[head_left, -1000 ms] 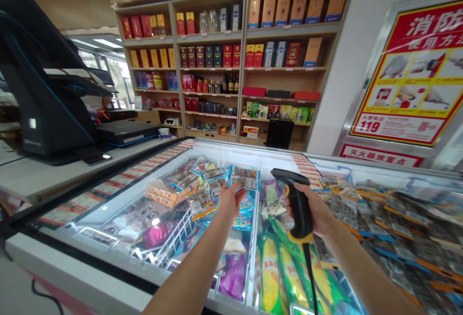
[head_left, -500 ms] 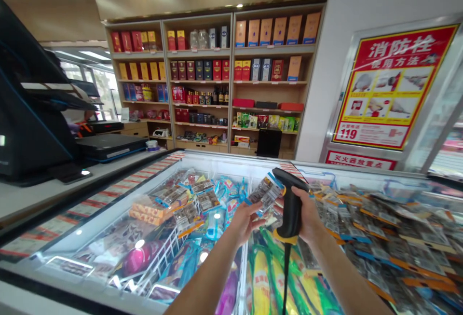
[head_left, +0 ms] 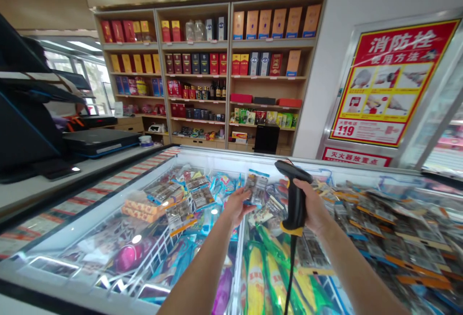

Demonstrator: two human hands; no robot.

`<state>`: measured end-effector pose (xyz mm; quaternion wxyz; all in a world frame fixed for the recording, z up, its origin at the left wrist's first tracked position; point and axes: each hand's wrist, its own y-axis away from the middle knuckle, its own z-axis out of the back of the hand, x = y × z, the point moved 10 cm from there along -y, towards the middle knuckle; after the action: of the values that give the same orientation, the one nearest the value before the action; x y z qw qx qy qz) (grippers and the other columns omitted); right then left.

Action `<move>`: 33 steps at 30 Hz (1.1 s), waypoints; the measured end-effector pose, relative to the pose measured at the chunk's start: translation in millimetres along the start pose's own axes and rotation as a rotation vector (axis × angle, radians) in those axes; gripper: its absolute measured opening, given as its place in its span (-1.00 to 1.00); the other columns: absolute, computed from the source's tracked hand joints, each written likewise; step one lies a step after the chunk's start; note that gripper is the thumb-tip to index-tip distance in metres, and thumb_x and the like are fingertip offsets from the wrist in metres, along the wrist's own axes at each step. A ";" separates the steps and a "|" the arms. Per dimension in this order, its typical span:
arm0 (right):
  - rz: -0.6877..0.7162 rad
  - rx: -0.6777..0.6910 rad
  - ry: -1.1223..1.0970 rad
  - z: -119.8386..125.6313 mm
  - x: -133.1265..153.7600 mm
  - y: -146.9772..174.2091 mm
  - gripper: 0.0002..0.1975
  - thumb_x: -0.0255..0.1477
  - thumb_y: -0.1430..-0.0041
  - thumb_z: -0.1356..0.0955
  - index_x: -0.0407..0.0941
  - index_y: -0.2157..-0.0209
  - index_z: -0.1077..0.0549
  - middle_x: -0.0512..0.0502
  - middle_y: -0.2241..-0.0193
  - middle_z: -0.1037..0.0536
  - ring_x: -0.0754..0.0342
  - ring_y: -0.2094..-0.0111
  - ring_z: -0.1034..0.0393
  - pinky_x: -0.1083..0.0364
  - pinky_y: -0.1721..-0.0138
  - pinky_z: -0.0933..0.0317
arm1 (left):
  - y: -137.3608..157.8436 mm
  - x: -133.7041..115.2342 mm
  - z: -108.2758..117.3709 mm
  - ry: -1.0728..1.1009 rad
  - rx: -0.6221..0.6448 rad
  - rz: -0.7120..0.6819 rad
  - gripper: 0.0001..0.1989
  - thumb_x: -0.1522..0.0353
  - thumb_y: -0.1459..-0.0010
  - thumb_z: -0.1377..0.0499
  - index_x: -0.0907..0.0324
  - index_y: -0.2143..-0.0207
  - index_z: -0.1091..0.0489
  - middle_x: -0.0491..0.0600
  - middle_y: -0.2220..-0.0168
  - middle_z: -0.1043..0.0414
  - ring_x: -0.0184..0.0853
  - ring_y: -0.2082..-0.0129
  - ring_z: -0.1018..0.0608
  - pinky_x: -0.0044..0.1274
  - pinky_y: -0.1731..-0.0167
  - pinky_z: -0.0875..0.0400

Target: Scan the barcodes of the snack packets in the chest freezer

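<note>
My left hand (head_left: 237, 206) pinches a small clear food packet (head_left: 257, 187) with a blue top strip, held upright above the freezer. Wrapped around the handle of a black and yellow barcode scanner (head_left: 294, 199) is my right hand (head_left: 309, 209). The scanner's head points left, over and slightly right of the packet, and its cable hangs down toward me. Under both hands lie green and yellow corn packs (head_left: 256, 276) and more clear packets (head_left: 269, 211). Parts of my right fingers are hidden behind the scanner.
An open chest freezer (head_left: 217, 152) spans the front, with a wire basket (head_left: 162, 252) of bagged goods on the left and heaped packets (head_left: 390, 228) on the right. A black checkout terminal (head_left: 27, 127) stands on the left counter. Shelves of boxes (head_left: 197, 64) line the back wall.
The packet has moved left, away from the scanner, and now stands more upright. My left hand has shifted slightly left. The scanner has moved a little right, still in my right hand.
</note>
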<state>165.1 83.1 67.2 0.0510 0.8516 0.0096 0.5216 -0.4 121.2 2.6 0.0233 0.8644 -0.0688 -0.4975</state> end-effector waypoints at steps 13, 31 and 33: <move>-0.125 0.093 0.374 -24.5 -53.4 67.7 -0.69 -0.21 0.06 -0.29 -0.20 0.59 -0.30 0.05 0.73 -0.36 0.23 0.75 -0.23 0.24 0.73 -0.08 | -20.1 -22.1 62.3 0.109 -0.282 -0.160 -0.82 0.43 0.11 -0.18 0.16 0.36 -0.33 -0.12 0.40 -0.36 -0.54 0.58 -0.35 -0.69 0.63 -0.27; -0.294 0.124 0.227 -23.8 -72.5 83.1 -0.75 -0.25 0.04 -0.27 -0.17 0.44 -0.30 0.06 0.72 -0.37 0.22 0.76 -0.22 0.26 0.76 -0.05 | -21.4 -26.4 70.1 0.258 -0.262 -0.200 -0.86 0.50 0.12 -0.16 0.17 0.43 -0.30 -0.11 0.38 -0.35 -0.43 0.40 -0.41 -0.36 0.28 -0.37; -0.292 0.109 0.248 -21.4 -73.0 80.8 -0.75 -0.25 0.03 -0.27 -0.17 0.45 -0.31 0.06 0.72 -0.37 0.23 0.76 -0.22 0.26 0.76 -0.05 | -21.1 -26.4 70.8 0.271 -0.265 -0.189 -0.86 0.51 0.09 -0.13 0.17 0.41 -0.28 -0.11 0.39 -0.35 -0.44 0.43 -0.41 -0.37 0.31 -0.39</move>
<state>109.8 -0.7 19.9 0.0782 0.7718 0.1674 0.6085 -72.6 147.8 -12.8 0.0991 0.9155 0.0824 -0.3812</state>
